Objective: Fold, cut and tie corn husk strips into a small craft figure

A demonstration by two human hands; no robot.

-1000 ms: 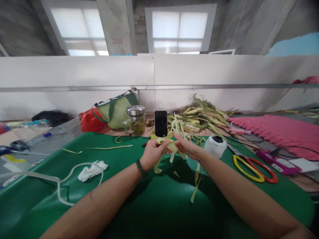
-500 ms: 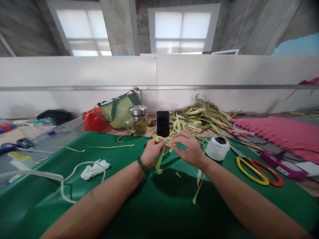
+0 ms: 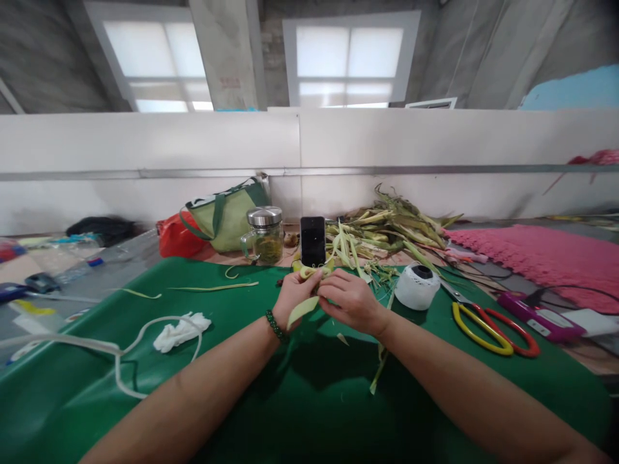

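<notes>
My left hand (image 3: 294, 294), with a green bead bracelet (image 3: 275, 325) at its wrist, is closed on a rolled pale-green husk strip (image 3: 306, 273). Close against it, my right hand (image 3: 352, 298) is closed with bent fingers on the same strip. A flat pale end of husk (image 3: 302, 312) sticks out below the fingers, across the left palm. The fingertips hide most of the piece. Just behind the hands a black phone (image 3: 313, 240) stands upright. Loose pale husk strips (image 3: 345, 245) lie beyond my right hand.
A green mat (image 3: 217, 380) covers the table. On the right are a white thread spool (image 3: 416, 288) and red-yellow scissors (image 3: 483, 328). A pile of husks (image 3: 401, 222), a glass jar (image 3: 267, 245) and a green bag (image 3: 225, 222) stand behind. White cable (image 3: 116, 348) and tissue (image 3: 180, 332) lie left.
My right hand has come in against my left and its raised fingers have closed on the strip. The hanging husk end has swung up and left across my left palm. The view has shifted slightly.
</notes>
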